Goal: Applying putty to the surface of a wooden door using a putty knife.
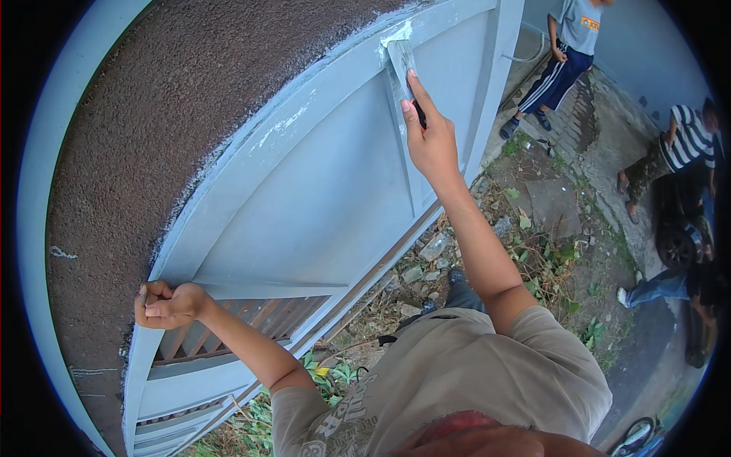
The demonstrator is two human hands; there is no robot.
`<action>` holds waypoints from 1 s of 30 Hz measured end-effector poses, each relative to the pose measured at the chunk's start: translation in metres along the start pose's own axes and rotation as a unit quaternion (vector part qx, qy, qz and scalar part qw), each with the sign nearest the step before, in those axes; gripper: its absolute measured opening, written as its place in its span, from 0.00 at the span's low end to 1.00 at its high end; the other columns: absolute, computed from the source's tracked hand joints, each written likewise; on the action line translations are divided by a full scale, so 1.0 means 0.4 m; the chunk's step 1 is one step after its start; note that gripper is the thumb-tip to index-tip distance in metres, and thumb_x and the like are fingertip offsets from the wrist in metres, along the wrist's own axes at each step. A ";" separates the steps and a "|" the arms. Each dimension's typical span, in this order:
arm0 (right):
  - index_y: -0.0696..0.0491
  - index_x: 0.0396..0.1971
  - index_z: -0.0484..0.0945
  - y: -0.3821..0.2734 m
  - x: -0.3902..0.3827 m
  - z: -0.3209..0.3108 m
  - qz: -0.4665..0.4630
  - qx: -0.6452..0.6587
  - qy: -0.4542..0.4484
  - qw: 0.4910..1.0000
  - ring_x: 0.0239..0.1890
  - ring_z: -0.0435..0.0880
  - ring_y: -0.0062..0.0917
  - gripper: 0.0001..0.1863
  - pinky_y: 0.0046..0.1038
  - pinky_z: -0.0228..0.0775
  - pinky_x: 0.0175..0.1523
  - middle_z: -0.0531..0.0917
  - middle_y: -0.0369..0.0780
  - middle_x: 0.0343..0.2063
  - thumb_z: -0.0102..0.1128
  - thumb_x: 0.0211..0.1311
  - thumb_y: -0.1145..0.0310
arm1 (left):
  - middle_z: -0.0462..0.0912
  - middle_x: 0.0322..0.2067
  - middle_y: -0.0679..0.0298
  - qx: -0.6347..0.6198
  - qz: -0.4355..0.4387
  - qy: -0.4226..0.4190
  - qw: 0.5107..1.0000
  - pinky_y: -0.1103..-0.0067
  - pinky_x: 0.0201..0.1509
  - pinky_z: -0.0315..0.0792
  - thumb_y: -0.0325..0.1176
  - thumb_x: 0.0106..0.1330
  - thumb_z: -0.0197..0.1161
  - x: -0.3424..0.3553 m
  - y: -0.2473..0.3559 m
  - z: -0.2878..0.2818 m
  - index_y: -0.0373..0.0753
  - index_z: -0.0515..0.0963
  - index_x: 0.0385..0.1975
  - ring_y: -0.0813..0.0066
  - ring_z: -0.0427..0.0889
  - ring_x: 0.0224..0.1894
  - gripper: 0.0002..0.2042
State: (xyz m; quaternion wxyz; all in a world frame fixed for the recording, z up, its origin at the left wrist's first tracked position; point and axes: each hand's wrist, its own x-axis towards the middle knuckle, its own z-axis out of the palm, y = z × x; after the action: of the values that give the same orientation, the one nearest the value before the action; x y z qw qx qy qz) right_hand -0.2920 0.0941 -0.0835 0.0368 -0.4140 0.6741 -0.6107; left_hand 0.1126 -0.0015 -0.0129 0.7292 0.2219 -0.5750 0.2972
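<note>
With its fingers stretched along the blade, my right hand (434,145) grips a putty knife (400,62). The blade lies on the pale grey frame (285,129) of a large panelled door or gate, at a white filler patch (397,33) near the top. More white smears mark the curved frame to the left. My left hand (171,305) is closed by the lower left edge of that frame, against the brown wall. A small greyish thing shows at its fingertips, too small to name. The putty knife's handle is mostly hidden by my right hand.
Rough brown wall (145,107) borders the panel. Slats (244,324) fill its lower part. Rubble (434,247) and weeds lie on the ground beside me. At the right stand a person in striped trousers (556,72), a person in a striped shirt (678,141) and a dark vehicle (678,244).
</note>
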 end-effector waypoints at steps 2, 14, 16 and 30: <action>0.42 0.69 0.65 0.027 -0.015 0.018 -0.032 0.007 0.017 0.999 0.21 0.78 0.30 0.26 0.31 0.71 0.33 0.82 0.46 0.23 0.53 0.73 0.58 | 0.59 0.14 0.69 -0.001 0.001 -0.002 1.000 0.85 0.18 0.46 0.40 0.80 0.34 -0.002 0.000 0.005 0.34 0.66 0.38 0.83 0.49 0.14 0.17; 0.44 0.68 0.66 0.014 0.002 0.036 -0.051 0.020 0.043 0.998 0.20 0.76 0.29 0.25 0.30 0.70 0.32 0.81 0.46 0.22 0.52 0.73 0.60 | 0.58 0.15 0.69 -0.011 -0.016 -0.013 1.000 0.83 0.19 0.46 0.40 0.81 0.35 -0.011 0.002 0.009 0.34 0.65 0.38 0.83 0.50 0.15 0.17; 0.44 0.68 0.67 -0.017 0.050 0.013 -0.032 0.028 0.050 0.998 0.19 0.75 0.29 0.25 0.29 0.70 0.31 0.80 0.46 0.22 0.53 0.73 0.60 | 0.59 0.15 0.69 -0.021 -0.006 -0.008 1.000 0.84 0.19 0.46 0.39 0.80 0.35 -0.006 0.005 0.015 0.34 0.65 0.38 0.83 0.50 0.15 0.16; 0.42 0.69 0.65 0.039 0.018 0.020 -0.063 -0.035 0.087 0.994 0.26 0.81 0.30 0.27 0.31 0.73 0.35 0.82 0.43 0.28 0.56 0.71 0.62 | 0.57 0.15 0.69 -0.016 -0.017 -0.006 1.000 0.84 0.19 0.45 0.39 0.80 0.35 0.000 0.002 0.002 0.34 0.65 0.37 0.83 0.49 0.15 0.16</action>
State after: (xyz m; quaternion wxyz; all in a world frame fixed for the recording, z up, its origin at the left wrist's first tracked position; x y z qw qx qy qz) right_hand -0.3003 0.0819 -0.0957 -0.0748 -0.4023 0.6682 -0.6213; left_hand 0.1112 -0.0015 -0.0129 0.7342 0.2218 -0.5801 0.2744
